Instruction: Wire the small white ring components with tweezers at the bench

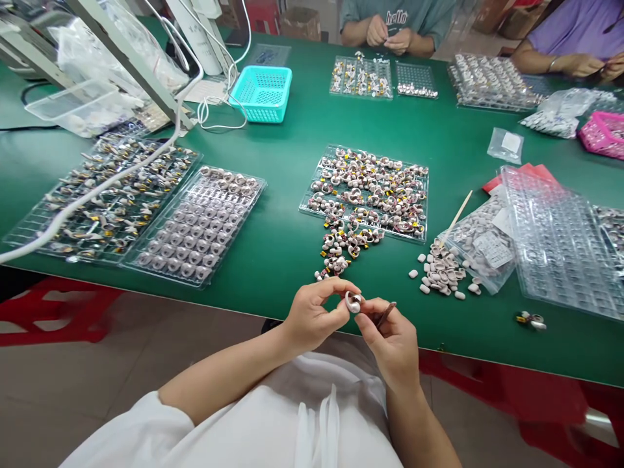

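Note:
Just off the front edge of the green table, my left hand [319,313] pinches a small pale curved part [353,301] between thumb and fingers. My right hand [390,335] touches the same part from the right with its fingertips and also holds a thin dark tool [386,314], which looks like tweezers. Beyond my hands lies a loose heap of small wired parts [348,242], next to a clear tray [312,207] full of similar parts. To the right, small pale caps [443,270] are spread beside a plastic bag [492,250].
Trays of parts [195,227] stand at the left, near a white cable [112,175] and a turquoise basket [263,94]. Empty clear trays [560,244] lie at the right, by a single wired part [531,320]. Two people sit across the table [273,260].

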`<state>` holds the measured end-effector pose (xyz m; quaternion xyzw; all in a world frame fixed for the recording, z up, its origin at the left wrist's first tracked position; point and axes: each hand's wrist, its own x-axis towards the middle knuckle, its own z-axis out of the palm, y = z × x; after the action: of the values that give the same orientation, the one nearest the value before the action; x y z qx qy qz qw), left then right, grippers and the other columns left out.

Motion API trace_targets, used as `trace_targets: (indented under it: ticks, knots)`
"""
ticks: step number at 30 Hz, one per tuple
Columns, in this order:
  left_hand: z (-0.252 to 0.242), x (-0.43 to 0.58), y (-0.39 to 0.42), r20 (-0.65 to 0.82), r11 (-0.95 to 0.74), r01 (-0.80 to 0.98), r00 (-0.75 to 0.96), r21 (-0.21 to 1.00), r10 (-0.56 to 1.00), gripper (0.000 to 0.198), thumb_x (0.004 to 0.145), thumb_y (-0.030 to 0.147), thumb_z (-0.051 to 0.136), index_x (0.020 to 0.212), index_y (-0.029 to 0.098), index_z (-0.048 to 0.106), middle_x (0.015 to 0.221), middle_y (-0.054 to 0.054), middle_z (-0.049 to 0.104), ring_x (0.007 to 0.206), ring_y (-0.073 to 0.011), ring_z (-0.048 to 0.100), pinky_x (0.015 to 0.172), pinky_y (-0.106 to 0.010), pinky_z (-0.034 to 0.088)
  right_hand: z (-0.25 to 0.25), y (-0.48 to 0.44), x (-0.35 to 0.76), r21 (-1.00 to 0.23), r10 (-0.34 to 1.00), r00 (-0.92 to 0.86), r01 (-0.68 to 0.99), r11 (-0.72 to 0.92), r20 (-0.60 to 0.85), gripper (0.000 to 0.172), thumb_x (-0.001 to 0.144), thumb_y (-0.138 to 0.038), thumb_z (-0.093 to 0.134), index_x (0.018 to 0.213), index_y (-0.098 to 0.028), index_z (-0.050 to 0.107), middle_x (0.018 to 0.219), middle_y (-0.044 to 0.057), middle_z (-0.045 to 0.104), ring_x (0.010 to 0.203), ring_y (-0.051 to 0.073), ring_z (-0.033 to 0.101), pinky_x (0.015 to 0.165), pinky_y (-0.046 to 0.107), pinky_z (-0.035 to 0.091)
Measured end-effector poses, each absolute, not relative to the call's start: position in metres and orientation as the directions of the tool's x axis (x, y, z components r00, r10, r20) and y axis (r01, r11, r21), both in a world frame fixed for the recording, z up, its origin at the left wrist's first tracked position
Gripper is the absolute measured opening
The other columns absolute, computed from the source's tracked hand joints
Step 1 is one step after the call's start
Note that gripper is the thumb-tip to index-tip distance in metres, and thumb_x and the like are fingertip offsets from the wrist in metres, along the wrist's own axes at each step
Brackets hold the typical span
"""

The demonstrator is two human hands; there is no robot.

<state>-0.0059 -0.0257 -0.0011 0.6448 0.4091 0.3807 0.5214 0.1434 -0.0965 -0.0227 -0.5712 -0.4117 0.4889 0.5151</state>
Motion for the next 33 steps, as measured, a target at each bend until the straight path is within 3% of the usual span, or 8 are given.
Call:
trace_targets:
  ticks: [7,14,26,33]
  knots:
    - [-0.002,-0.004,-0.027,0.137,-0.201,0.149,0.356,0.968,0.924,0.014,0.082,0.015,0.059,0.088,0.017,0.071,0.080,-0.005,0.074,0.073,-0.0162,0.067,0.072,-0.026,0.052,-0.027,-0.090,0.134,-0.954,0.927,0.275,-0.229,-0.194,-0.254,0.022,0.079,-0.039,0.076,0.090,-0.020,0.073,0.074,0.002,0.067,0.054,0.011,0.047,0.050,0.025,0.038]
    - [-0.006,-0.004,-0.026,0.173,-0.243,0.160,0.359,0.957,0.917,0.015,0.082,0.013,0.059,0.090,0.018,0.071,0.083,-0.005,0.075,0.075,-0.0163,0.067,0.075,-0.027,0.052,-0.034,-0.089,0.130,-0.896,0.934,0.169,-0.380,-0.232,-0.314,0.022,0.080,-0.039,0.076,0.084,-0.019,0.070,0.065,0.000,0.060,0.052,0.010,0.043,0.047,0.024,0.035]
    - [-0.004,-0.002,-0.026,0.222,-0.290,0.199,0.306,0.936,0.926,0.015,0.080,0.010,0.061,0.086,0.017,0.072,0.080,-0.004,0.075,0.070,-0.0147,0.066,0.072,-0.025,0.052,-0.015,-0.088,0.116,-0.974,0.923,0.340,-0.194,-0.117,-0.179,0.015,0.085,-0.035,0.070,0.087,-0.021,0.071,0.075,0.001,0.065,0.059,0.011,0.050,0.055,0.024,0.042]
    - [-0.003,-0.003,-0.026,0.151,-0.226,0.189,0.347,0.955,0.926,0.019,0.084,0.016,0.061,0.098,0.012,0.074,0.088,-0.008,0.079,0.077,-0.0158,0.073,0.074,-0.022,0.056,-0.031,-0.091,0.126,-0.960,0.914,0.359,-0.264,-0.096,-0.191,0.009,0.084,-0.028,0.073,0.089,-0.021,0.070,0.072,-0.002,0.064,0.057,0.008,0.049,0.051,0.021,0.040]
